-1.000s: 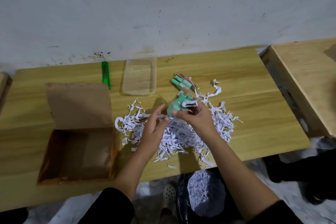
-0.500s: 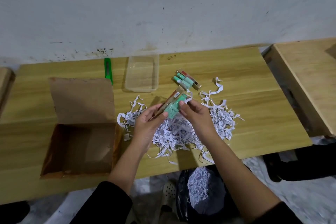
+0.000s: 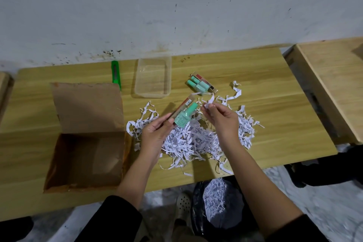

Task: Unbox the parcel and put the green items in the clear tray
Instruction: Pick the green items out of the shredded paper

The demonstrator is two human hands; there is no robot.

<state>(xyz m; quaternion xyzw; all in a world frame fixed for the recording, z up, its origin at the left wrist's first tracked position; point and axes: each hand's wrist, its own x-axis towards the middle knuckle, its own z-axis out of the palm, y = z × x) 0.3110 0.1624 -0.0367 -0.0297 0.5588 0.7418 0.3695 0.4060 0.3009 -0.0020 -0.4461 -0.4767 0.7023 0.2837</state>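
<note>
Looking down through the head camera, I take the clear tray (image 3: pixel 152 76) as my landmark; it sits at the far side of the wooden table (image 3: pixel 275 104), with nothing in it that I can make out. Nearer to me than the tray, my left hand (image 3: pixel 155 133) is closed around a mint-green bottle (image 3: pixel 184 117) and a slim brown box (image 3: pixel 181 107) with a barcode, both raised over the shredded paper (image 3: pixel 196 139). My right hand (image 3: pixel 222 118), to the right of that bottle, pinches a paper strip (image 3: pixel 209 102) between thumb and fingertips. Just right of the tray, two more green bottles (image 3: pixel 197 84) lie on the table beside a red-and-dark box (image 3: pixel 206 82). Left of the tray lies a green utility knife (image 3: pixel 115 74), and nearer me on that side the cardboard parcel (image 3: pixel 88 155) stands open, flap folded back.
</note>
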